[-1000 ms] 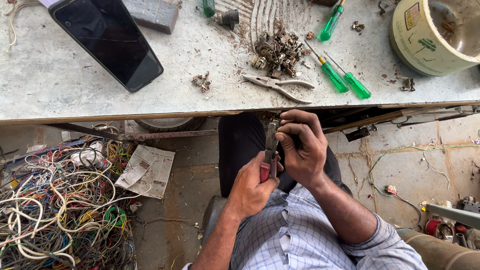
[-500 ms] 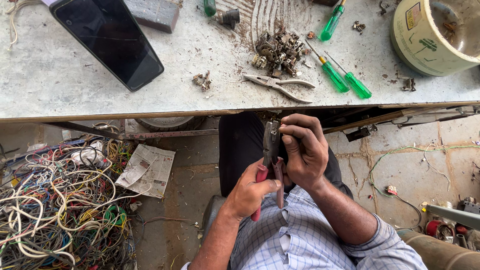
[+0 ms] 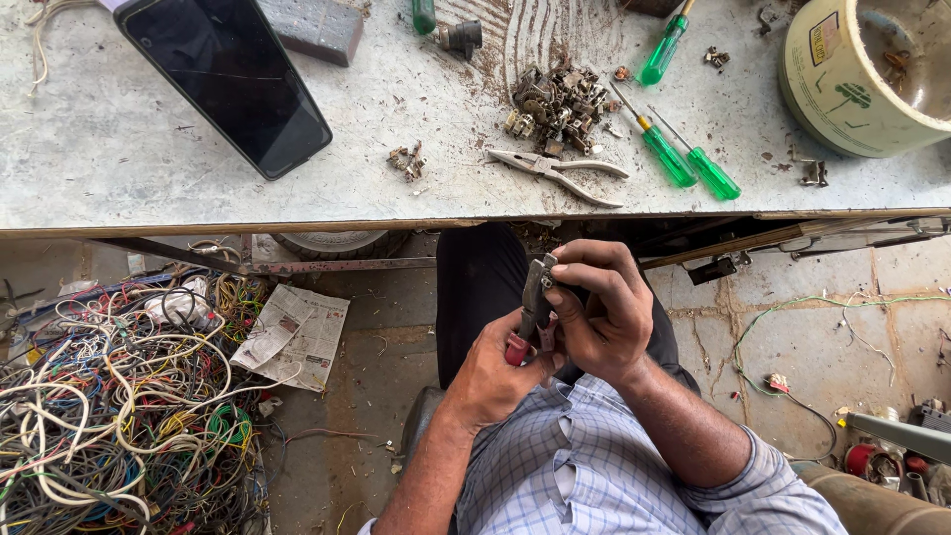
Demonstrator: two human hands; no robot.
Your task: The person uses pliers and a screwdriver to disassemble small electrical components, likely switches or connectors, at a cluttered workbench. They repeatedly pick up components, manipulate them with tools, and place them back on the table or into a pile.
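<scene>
My left hand (image 3: pixel 492 372) grips the red handles of a pair of pliers (image 3: pixel 533 302), whose dark jaws point up toward the bench edge. My right hand (image 3: pixel 602 319) is curled beside the jaws, its fingers pinching something small at the pliers' tip; what it pinches is hidden by the fingers. Both hands work over my lap, just below the front edge of the metal workbench (image 3: pixel 149 159).
On the bench lie bare metal pliers (image 3: pixel 557 173), a heap of small metal parts (image 3: pixel 557 99), three green screwdrivers (image 3: pixel 679 163), a black phone (image 3: pixel 230 79) and a tape roll (image 3: pixel 852 74). A tangle of coloured wires (image 3: pixel 109 406) and newspaper (image 3: pixel 297 335) lie on the floor at left.
The left hand's grip on the pliers' red handles has shifted a little; the pliers stand slightly more upright. Both hands stay in the same place over the lap.
</scene>
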